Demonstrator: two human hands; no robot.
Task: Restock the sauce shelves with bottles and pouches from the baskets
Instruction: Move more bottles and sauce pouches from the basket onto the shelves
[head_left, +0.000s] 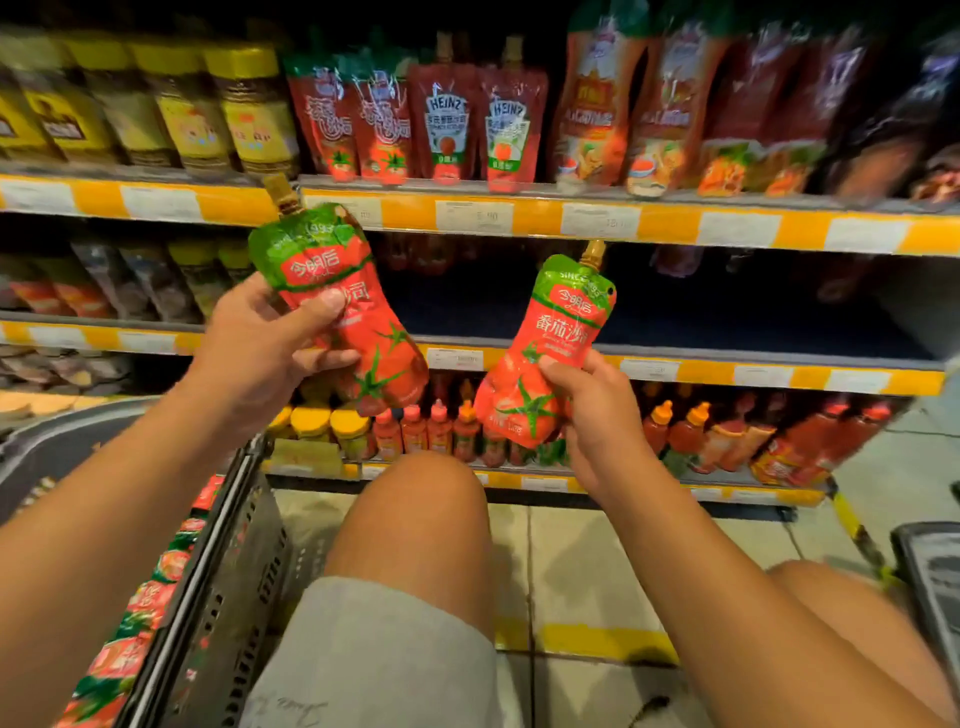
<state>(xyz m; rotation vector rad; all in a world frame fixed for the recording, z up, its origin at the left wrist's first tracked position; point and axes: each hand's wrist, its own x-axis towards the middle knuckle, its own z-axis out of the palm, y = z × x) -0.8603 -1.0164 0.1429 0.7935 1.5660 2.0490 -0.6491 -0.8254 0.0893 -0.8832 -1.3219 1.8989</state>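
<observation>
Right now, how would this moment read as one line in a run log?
left hand: holds left pouch | right hand: holds right pouch | middle shelf: dark gap behind | basket: more pouches

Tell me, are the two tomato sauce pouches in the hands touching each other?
Apart. The head view shows dark shelf between the left pouch and the right pouch.

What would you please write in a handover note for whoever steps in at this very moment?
Left hand: grip on a tomato sauce pouch, held up before the shelves.
Right hand: grip on a second matching pouch, spout up.
Basket at the left knee holds more such pouches.
Middle shelf straight ahead has a dark gap; top shelf already carries rows of pouches.
Done: two pouches picked up.
Left: shelve both, probably in that gap, then empty the basket.
</observation>
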